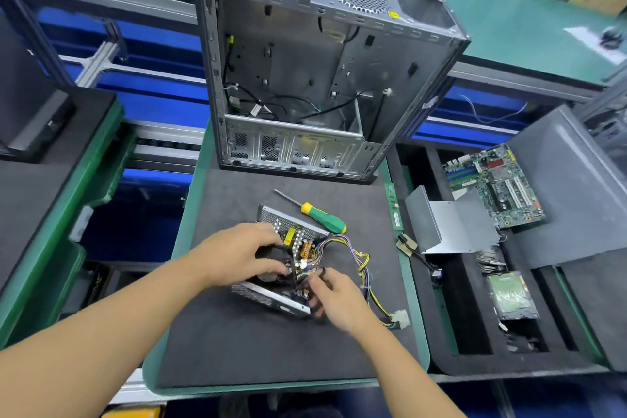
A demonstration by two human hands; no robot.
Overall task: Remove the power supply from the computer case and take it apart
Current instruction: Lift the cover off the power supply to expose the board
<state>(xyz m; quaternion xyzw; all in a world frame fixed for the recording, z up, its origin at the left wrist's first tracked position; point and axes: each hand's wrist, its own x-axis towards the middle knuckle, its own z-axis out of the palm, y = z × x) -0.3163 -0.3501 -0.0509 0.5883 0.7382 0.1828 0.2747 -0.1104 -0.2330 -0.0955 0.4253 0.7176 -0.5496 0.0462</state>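
Observation:
The power supply [298, 244] lies opened on the dark foam mat [237, 343], its circuit board, coils and capacitors exposed between two perforated metal walls. A bundle of yellow, purple and black wires [364, 268] runs out to the right and ends in a white connector [400, 319]. My left hand [242, 253] rests over the left part of the board, fingers curled on a black component. My right hand [334, 297] pinches something small and dark at the board's front right corner. The empty computer case [305, 78] stands open behind.
A green and yellow screwdriver [322, 215] lies just behind the power supply. To the right, a tray holds a bent grey metal cover [448, 224], a motherboard [498, 187], a hard drive [512, 295] and a memory stick [393, 207]. A grey side panel [570, 193] lies far right.

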